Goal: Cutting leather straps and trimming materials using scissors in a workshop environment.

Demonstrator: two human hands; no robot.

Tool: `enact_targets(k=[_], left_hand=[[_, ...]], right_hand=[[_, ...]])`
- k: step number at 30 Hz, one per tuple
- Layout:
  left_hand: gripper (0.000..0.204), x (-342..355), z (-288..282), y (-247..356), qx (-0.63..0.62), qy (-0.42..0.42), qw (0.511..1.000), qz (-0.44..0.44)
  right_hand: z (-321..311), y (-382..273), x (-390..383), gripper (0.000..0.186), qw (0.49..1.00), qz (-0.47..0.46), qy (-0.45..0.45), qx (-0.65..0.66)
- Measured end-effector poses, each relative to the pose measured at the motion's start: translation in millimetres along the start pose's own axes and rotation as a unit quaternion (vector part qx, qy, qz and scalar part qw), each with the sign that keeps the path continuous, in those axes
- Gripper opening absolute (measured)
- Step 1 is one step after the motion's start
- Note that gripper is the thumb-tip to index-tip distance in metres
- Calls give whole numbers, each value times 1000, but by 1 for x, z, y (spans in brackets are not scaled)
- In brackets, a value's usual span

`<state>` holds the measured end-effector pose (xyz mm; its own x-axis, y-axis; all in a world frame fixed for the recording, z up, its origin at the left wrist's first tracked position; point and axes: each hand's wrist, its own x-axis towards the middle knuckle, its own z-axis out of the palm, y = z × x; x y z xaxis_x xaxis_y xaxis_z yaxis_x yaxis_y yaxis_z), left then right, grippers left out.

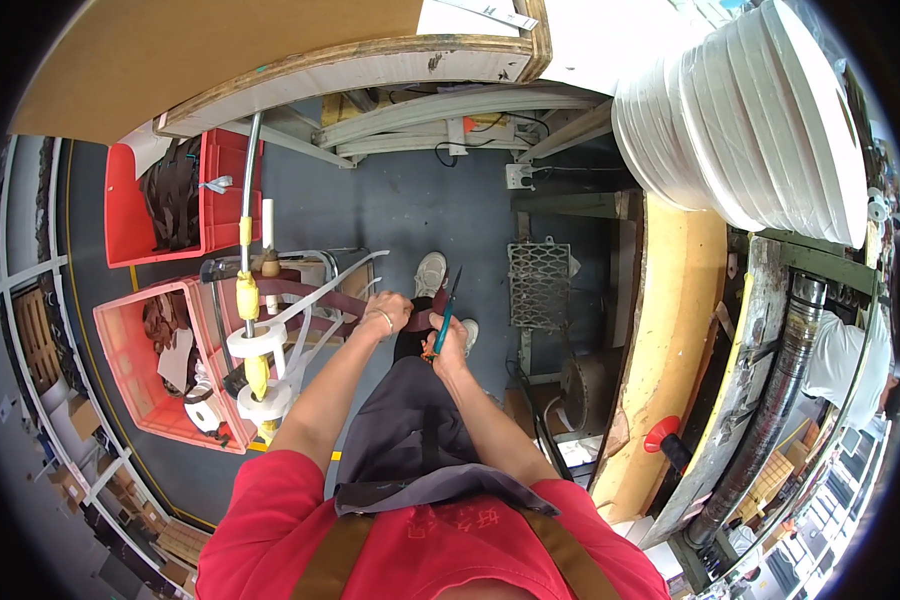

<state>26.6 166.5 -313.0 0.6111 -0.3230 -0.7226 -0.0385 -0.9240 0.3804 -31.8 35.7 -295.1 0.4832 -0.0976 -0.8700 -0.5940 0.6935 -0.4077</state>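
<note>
A maroon strap (330, 305) runs from the stand on the left across to my hands in front of my lap. My left hand (388, 312) is closed around this strap, with a thin band on its wrist. In my right hand (452, 348) is a pair of teal scissors (444, 325), its dark pointed tip directed away from me. Something orange shows at the scissors' near end. The strap's end lies close to my right fingers; whether they also pinch it I cannot tell. Pale white strips (315, 295) trail from the stand beside the strap.
Left are a red crate (232, 195) of dark straps, a paler red crate (120, 345) and a metal pole (254, 160) with yellow wrapping. A board-topped bench (340, 65) spans the far side. A large white roll (740, 125) and yellow beam (670, 370) stand right.
</note>
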Motion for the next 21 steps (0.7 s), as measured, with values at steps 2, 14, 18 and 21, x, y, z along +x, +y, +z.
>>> enact_targets(k=[2,14,18,21], left_hand=[[27,11,-5,1,-24,-70,997,-34],[46,18,-41,19,-799,-161,575,72],[51,22,-60,32,-877,-89,448,153],[52,27,-86,41,-885,-63,418,196]], right_hand=[[1,-3,-2,11,1000,-3,-6,-10],[19,-5,-38,18,999,-29,7,-43],[19,3,-54,16,997,-9,-1,-71],[14,9,-60,10,997,-7,-22,-76]])
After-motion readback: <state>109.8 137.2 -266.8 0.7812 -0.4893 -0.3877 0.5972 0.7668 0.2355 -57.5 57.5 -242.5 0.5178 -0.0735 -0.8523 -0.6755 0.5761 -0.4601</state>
